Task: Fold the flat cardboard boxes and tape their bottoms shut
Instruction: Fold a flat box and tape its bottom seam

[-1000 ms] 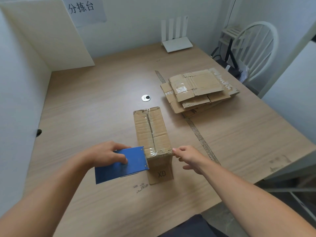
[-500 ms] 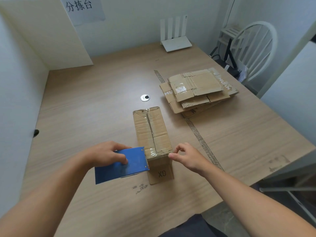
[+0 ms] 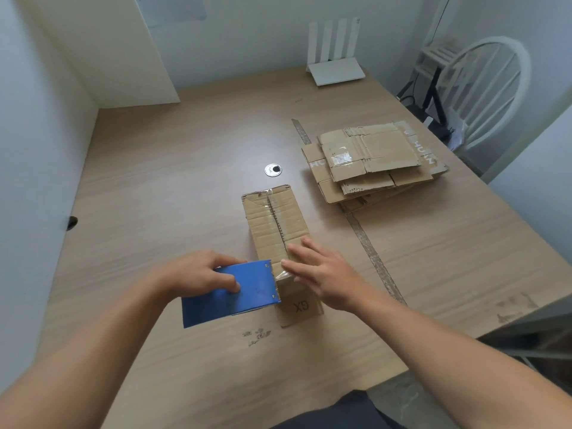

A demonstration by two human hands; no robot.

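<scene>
- Left hand grips the blue flat-sided tape dispenser against the folded brown cardboard box on the wooden table.
- Right hand, fingers spread, presses the box's taped top.
- Risk: tearing the tape without firm pressure could peel it or drag the box.

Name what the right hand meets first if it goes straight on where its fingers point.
The right hand rests on the cardboard box; ahead lies its taped seam, then bare table. It probably just clears the blue tape dispenser.
</scene>
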